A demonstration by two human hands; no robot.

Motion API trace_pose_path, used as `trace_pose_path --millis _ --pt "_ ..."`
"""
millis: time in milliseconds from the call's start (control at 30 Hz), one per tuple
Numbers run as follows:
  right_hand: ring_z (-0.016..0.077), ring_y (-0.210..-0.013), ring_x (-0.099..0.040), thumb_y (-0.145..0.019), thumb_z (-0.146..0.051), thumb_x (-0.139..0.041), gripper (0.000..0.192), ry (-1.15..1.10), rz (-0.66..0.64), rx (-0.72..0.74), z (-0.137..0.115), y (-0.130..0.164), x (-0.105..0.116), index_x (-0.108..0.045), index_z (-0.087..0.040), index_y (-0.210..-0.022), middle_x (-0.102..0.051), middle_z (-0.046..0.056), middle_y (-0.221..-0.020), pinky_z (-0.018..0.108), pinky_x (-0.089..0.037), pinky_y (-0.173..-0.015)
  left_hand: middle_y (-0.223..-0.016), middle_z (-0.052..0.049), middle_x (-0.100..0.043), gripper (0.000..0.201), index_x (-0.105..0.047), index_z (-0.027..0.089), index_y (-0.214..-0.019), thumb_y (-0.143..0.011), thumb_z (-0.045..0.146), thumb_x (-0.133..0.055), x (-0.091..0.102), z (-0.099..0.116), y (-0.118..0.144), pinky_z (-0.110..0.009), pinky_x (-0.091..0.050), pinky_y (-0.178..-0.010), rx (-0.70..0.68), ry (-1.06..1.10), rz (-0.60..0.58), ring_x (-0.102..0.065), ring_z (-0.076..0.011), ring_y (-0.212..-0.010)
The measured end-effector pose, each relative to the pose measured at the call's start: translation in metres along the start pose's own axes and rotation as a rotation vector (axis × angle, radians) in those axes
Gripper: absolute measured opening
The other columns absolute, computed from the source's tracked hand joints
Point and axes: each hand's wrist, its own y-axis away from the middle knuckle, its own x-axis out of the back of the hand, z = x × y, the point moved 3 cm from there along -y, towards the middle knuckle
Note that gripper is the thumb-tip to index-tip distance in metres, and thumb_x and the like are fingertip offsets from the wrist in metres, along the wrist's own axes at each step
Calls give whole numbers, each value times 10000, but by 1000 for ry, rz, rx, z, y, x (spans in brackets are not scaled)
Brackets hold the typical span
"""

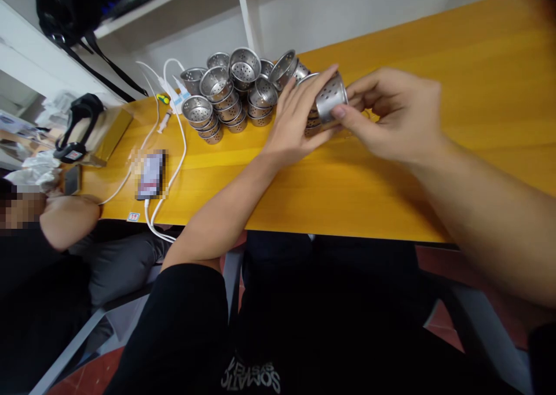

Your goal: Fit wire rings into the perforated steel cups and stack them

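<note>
Over the table (360, 204), right of the cup stacks (223, 97): one cup (331, 99), tipped, its axis running roughly between the hands. Right hand (402, 114) nearer its right end, pinching there, cup leftward of that grip. Left hand (293, 120) overlaps its left side, fingers stretched; cannot tell whether it grips.

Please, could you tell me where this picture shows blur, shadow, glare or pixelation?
In the head view: the right hand looks slightly soft; bright glints show on the metal cups; a faint shadow lies on the table below that hand; coarse blocks cover the phone.
</note>
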Motion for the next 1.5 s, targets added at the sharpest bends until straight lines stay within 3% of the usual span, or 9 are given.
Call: trace_pose_path --millis 100,200,300,533,667,933,1200,1367,1500 --pt "253 -900 -742 -1018 -787 -641 509 3 -93 19 -2 -4 5 -750 -290 -1001 -744 56 -965 517 -666 -890 -1793 -56 -406 873 8 398 -1775 -1075 642 -454 -1 -1 2 -562 -67 -1507 26 47 -26 -368 -305 -1737" --pt "289 -1047 -714 -1033 -761 -632 514 51 -133 80 4 -11 15 -721 -281 -873 -707 94 -1035 547 -636 -979 -1810 -37 -380 878 22 397 -1777 -1081 640 -454 3 0 2 -556 -155 -1492 44 54 -29 -353 -302 -1745" --pt "312 -1164 -684 -1018 -741 -679 482 44 -141 92 13 -15 20 -694 -275 -894 -692 109 -1142 565 -618 -1027 -1823 -34 -368 872 14 397 -1780 -1084 649 -446 8 4 1 -557 -208 -1478 46 36 -65 -356 -307 -1742" --pt "279 -1091 -705 -983 -764 -725 480 -95 -255 59 25 -15 16 -655 -290 -1020 -691 96 -1192 566 -610 -1070 -1806 -56 -397 818 -68 377 -1778 -1084 591 -446 12 2 1 -527 -261 -1469 43 31 -88 -404 -289 -1714" --pt "295 -1178 -725 -964 -739 -775 467 -135 -250 44 25 -15 17 -671 -284 -989 -707 92 -1249 568 -609 -1110 -1795 -64 -409 829 -101 361 -1775 -1070 604 -465 11 0 0 -527 -262 -1467 21 40 -98 -412 -301 -1710" --pt "312 -1180 -767 -914 -663 -877 435 -254 -184 16 21 -18 19 -699 -267 -892 -783 84 -1191 616 -623 -1118 -1799 -66 -387 852 -5 354 -1784 -1088 663 -388 17 8 0 -515 -271 -1461 10 30 -102 -397 -302 -1722" --pt "290 -1104 -813 -893 -690 -874 401 -551 -191 -136 29 -21 25 -716 -322 -889 -820 24 -1235 621 -619 -1164 -1767 -85 -387 933 -59 406 -1770 -1024 793 -463 18 -6 1 -522 -223 -1486 60 69 43 -316 -312 -1747" --pt "276 -1034 -821 -840 -735 -894 464 -537 -240 -191 32 -22 26 -696 -315 -856 -815 18 -1255 598 -634 -1136 -1797 -84 -356 946 57 398 -1784 -1059 706 -466 11 -16 4 -542 -194 -1498 75 109 22 -268 -304 -1765" --pt "299 -1078 -791 -899 -729 -845 451 -343 -91 -136 57 -22 33 -708 -300 -922 -799 91 -1227 601 -644 -1058 -1868 -60 -227 907 301 392 -1728 -1127 614 -340 3 -33 6 -523 -98 -1516 95 96 64 -89 -233 -1823"
